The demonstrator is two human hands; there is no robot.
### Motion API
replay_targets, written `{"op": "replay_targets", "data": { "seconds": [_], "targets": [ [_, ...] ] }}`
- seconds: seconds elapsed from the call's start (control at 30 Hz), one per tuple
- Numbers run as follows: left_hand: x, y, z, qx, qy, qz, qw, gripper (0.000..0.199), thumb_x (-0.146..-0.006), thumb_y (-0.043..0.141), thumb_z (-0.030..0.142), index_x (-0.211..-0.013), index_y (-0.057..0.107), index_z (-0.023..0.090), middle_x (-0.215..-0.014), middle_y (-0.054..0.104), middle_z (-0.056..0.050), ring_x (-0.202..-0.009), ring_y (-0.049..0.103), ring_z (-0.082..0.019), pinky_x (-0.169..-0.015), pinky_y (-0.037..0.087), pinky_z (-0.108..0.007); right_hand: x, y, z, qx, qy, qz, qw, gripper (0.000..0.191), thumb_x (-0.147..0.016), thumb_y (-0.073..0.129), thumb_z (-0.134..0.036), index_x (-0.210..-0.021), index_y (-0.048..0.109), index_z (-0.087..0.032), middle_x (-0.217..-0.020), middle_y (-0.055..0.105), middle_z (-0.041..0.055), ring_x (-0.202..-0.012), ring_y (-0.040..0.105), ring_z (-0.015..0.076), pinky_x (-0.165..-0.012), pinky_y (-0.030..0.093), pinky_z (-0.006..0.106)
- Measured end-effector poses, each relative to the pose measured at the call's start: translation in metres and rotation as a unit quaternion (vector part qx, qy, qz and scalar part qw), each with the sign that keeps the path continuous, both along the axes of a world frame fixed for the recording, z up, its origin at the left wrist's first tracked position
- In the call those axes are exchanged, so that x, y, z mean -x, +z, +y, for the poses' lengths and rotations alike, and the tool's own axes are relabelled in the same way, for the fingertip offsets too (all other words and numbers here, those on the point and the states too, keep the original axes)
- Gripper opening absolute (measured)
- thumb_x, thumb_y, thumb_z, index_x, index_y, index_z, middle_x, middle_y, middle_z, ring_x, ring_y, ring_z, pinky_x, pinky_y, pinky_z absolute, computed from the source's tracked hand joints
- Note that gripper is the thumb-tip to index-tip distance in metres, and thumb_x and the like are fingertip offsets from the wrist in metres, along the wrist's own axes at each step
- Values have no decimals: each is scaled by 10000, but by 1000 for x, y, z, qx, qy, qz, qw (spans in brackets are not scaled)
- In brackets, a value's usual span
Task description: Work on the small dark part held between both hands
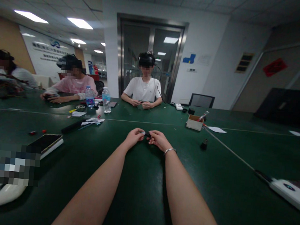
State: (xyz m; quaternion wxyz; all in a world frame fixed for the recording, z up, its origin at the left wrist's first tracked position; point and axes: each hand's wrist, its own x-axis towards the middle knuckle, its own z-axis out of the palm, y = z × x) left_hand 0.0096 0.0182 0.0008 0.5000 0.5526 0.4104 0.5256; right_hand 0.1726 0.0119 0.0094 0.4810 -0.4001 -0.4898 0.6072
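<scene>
Both my arms reach forward over the dark green table (143, 192). Between my fingertips is a small dark object (146, 134), too small to identify. My left hand (134, 137) pinches its left end, where a pale or shiny bit shows. The right end is held by the curled fingers of my right hand (158, 140), with a silvery bracelet (169, 151) at that wrist. The hands are close together, just above the tabletop. To their right stands a small black bottle-like item (204, 144).
A small box (194, 123) holding items sits back right, and a white power strip (291, 191) with a cord lies far right. Left are a phone (46, 142), papers (92, 121) and water bottles (106, 100). A person in white (144, 89) sits opposite; others sit left.
</scene>
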Motion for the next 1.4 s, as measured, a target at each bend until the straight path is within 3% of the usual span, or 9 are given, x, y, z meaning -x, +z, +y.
{"op": "replay_targets", "data": {
  "seconds": [0.23,0.6,0.9,1.07,1.23,1.4],
  "targets": [
    [1,0,0,5,-7,-2,1000,135,-733,647,166,-847,612,104,-676,607,-26,-596,570,-81,-575,469,-200,0,0,0,-6,1,6,1000,55,-857,552,-170,-884,537,-125,-575,637,39,-423,550,76,-486,538,216],
    [5,-4,2,-35,-12,3,999,258,-721,663,298,-916,624,133,-730,601,-30,-652,571,-93,-572,493,-204,1,3,-4,-6,3,-10,1000,156,-809,584,-98,-961,557,-119,-638,650,35,-440,564,75,-500,556,230],
    [4,-6,2,-118,20,104,987,321,-731,615,389,-944,655,151,-750,625,-47,-656,574,-122,-540,481,-214,7,-1,0,-52,9,-97,994,169,-683,657,-14,-814,606,-108,-526,566,-37,-426,543,61,-452,537,183],
    [4,-5,1,-142,38,171,974,264,-758,589,346,-946,667,178,-963,660,-76,-812,623,-169,-616,510,-244,11,-1,-2,-95,-12,-173,980,155,-646,679,-23,-760,611,-102,-547,562,-37,-399,524,49,-392,492,156],
    [4,0,-4,-196,46,207,957,248,-782,567,294,-983,665,188,-977,679,-57,-860,630,-165,-808,492,-294,13,-4,1,-127,-23,-222,967,188,-645,687,-53,-807,609,-107,-682,595,-17,-356,502,21,-340,420,134],
    [3,6,-10,-219,63,226,947,245,-771,576,263,-996,663,220,-938,680,-41,-832,621,-163,-786,483,-290,14,-8,3,-148,-33,-255,955,178,-650,693,-96,-804,609,-122,-691,602,-6,-356,503,27,-327,379,130]
  ]
}}
